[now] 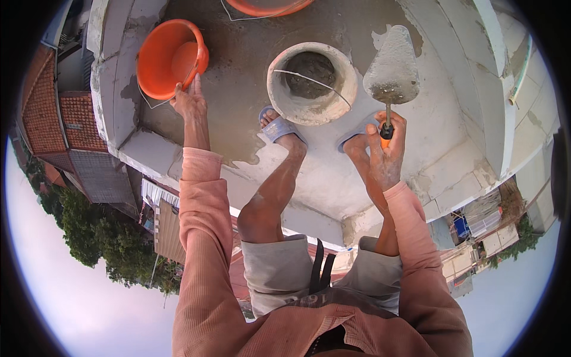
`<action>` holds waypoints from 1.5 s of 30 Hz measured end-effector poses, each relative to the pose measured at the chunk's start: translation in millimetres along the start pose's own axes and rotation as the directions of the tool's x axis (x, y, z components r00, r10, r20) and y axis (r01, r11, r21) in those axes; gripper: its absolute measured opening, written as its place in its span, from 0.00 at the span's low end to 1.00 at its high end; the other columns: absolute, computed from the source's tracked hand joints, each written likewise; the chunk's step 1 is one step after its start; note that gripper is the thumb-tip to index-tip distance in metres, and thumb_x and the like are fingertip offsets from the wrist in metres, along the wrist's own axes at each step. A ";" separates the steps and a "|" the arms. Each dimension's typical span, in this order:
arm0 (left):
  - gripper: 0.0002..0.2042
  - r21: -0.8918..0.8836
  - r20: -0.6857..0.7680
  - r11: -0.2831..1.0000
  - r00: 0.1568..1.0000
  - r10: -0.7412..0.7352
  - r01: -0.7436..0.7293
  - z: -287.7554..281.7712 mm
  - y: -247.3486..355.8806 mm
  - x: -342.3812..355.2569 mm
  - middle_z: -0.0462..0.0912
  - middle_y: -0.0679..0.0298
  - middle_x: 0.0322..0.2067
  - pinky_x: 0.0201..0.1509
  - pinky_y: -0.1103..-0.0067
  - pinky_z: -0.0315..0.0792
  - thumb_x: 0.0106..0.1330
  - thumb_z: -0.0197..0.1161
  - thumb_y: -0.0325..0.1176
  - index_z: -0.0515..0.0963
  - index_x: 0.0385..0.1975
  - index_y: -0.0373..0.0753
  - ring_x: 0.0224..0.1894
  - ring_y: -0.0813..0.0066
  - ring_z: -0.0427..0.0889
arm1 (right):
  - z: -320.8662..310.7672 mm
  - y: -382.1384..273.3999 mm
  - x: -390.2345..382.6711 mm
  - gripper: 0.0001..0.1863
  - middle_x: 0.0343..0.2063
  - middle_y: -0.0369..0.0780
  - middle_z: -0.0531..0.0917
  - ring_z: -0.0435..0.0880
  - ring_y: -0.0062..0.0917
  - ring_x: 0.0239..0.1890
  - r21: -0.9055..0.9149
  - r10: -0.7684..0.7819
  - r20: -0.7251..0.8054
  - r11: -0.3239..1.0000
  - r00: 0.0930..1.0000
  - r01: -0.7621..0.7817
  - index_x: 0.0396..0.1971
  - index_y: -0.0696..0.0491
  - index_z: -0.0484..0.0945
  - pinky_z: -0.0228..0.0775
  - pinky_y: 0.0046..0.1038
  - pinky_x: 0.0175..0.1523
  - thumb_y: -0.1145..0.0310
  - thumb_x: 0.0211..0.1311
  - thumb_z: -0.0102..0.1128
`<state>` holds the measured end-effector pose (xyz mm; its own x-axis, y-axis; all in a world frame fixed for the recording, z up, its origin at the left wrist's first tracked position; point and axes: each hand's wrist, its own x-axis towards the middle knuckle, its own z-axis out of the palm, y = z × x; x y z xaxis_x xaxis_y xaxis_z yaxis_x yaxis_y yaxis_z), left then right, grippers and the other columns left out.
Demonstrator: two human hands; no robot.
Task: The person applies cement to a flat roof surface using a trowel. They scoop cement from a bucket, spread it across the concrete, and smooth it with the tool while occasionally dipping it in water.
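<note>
My left hand [189, 102] grips the lower rim of an orange plastic bucket [156, 59] with a wire handle, raised at upper left; its inside looks empty. My right hand [386, 140] holds a trowel by its black and orange handle [386, 133], with the cement-caked metal blade [391, 62] pointing up the frame. Between my hands stands a pale, cement-crusted bucket [276, 89] with a wire handle and dark grey wet mix [310, 68] inside, just beyond my sandaled feet [279, 130].
A second orange bucket [267, 6] is cut off at the top edge. I stand on a concrete surface with a wet patch, bounded by low pale ledges [110, 101]. Tiled roofs [74, 119] and trees [89, 232] lie beyond the edge.
</note>
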<state>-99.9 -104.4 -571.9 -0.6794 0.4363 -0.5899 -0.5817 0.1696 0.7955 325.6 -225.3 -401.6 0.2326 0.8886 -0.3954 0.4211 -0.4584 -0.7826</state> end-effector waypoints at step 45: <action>0.40 0.546 0.108 -0.513 0.663 -0.741 -0.662 61.2 320.9 -334.2 0.57 0.37 0.69 0.72 0.63 0.57 0.71 0.55 0.52 0.50 0.73 0.30 0.71 0.42 0.58 | 55.6 -272.7 -48.7 0.22 0.41 0.49 0.73 0.74 0.43 0.48 0.367 0.362 -0.009 0.868 0.932 -0.334 0.45 0.62 0.71 0.67 0.42 0.57 0.56 0.65 0.61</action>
<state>-32.2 -141.7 -111.0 0.0285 0.2594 -0.9653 0.9926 0.1069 0.0581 150.7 -142.7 -195.6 0.3769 0.6619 -0.6479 -0.0338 -0.6892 -0.7238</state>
